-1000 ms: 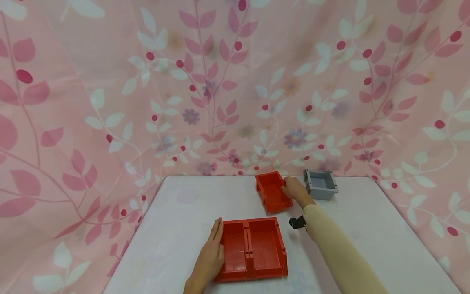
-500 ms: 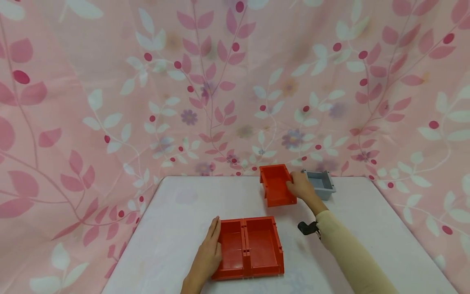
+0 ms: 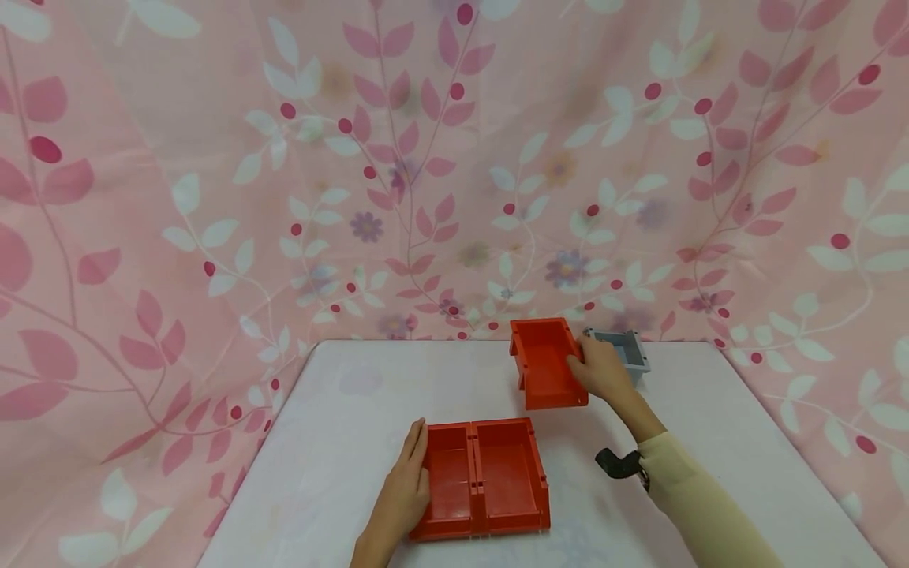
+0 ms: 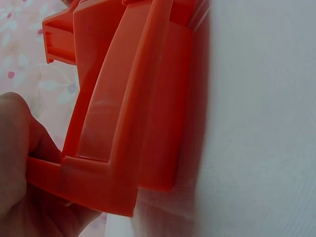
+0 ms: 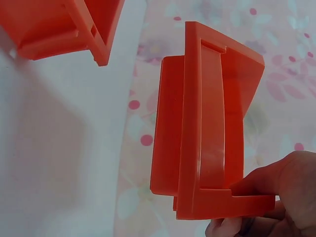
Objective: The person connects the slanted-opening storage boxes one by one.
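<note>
Two red plastic storage bins (image 3: 506,477) stand side by side on the table, joined along their shared wall. My left hand (image 3: 401,491) grips the outer left wall of this pair; in the left wrist view the rim (image 4: 94,182) passes between thumb and fingers. Farther back, my right hand (image 3: 602,369) pinches the right side wall of a third red bin (image 5: 212,123), thumb inside and fingers outside. That bin hangs above the table, tilted so its inside faces me. Nothing lies in the bins.
A grey bin (image 3: 639,364) stands at the back right, partly hidden behind my right hand. The white-covered table (image 3: 341,442) ends at a pink floral curtain (image 3: 454,158). A black camera mount (image 3: 618,464) sticks out from my right wrist.
My right hand has lifted the third red bin off the back of the table, then carried it slightly right and turned it straighter. My left hand has stayed on the joined pair.
</note>
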Motion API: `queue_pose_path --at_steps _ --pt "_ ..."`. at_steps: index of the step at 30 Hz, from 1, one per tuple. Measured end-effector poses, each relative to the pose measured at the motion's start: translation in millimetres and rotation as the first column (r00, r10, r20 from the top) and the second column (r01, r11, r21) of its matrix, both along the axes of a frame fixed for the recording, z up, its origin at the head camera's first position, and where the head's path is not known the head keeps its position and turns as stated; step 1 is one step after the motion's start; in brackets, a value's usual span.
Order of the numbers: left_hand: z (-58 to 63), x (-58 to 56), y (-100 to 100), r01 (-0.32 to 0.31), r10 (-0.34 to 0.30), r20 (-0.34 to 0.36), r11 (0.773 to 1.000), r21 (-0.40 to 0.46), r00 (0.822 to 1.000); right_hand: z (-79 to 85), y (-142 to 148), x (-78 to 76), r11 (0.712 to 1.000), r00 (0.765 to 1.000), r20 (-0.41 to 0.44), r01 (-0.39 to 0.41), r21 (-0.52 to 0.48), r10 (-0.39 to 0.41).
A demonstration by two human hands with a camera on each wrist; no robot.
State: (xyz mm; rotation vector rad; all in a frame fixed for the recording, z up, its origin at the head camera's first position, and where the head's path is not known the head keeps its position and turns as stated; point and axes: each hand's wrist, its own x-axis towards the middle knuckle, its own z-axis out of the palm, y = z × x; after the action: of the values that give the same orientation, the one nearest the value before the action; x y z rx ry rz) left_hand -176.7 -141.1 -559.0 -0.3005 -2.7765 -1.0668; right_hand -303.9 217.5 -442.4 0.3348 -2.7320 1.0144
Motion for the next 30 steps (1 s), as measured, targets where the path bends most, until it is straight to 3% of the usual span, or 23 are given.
queue_pose_path --at_steps 10,20,30 --pt "-3.4 0.8 -1.4 0.003 -0.003 -0.008 1.0 0.007 1.0 4.0 6.4 32.1 0.999 1.0 -0.019 0.021 0.029 -0.021" --pt "-0.6 -0.2 0.0 0.021 -0.021 -0.023 1.0 0.02 1.0 -6.8 14.1 64.5 0.999 0.997 -0.08 0.025 0.03 -0.022" --pt "-0.6 0.9 -1.0 0.024 -0.023 -0.058 1.0 0.012 0.998 -15.4 15.8 88.9 0.998 0.997 0.057 0.056 0.018 -0.057"
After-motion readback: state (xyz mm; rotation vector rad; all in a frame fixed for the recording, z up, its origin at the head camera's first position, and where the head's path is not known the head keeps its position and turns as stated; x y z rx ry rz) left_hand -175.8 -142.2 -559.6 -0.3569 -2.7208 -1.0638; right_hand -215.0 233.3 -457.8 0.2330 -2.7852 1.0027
